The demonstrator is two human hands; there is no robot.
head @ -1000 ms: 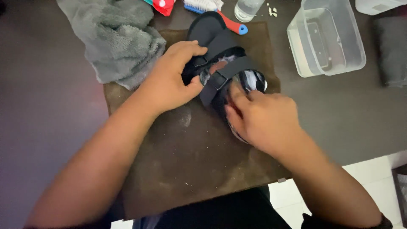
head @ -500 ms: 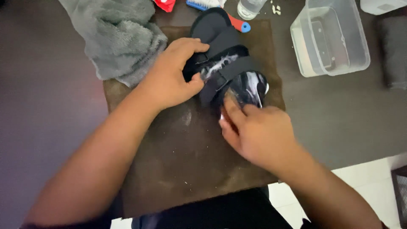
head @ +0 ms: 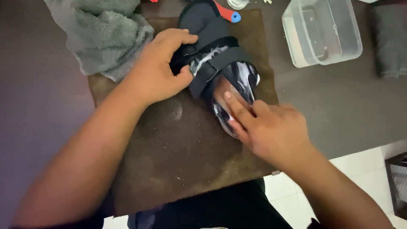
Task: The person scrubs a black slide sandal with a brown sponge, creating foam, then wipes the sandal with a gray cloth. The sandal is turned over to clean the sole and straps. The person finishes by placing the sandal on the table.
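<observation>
A black strapped sandal lies on a brown mat, its footbed wet and streaked with white foam. My left hand grips the sandal's side and strap from the left, thumb and fingers pinched on it. My right hand rests on the front of the footbed, with its fingers stretched flat across the soapy surface.
A grey towel lies bunched at the mat's upper left. A clear plastic tub with water stands at the upper right. A red and blue brush handle pokes out behind the sandal. A dark cloth lies at the far right.
My right hand has slid back along the front of the footbed, with its fingers now stretched flat. The left hand keeps its hold. More foam shows on the footbed.
</observation>
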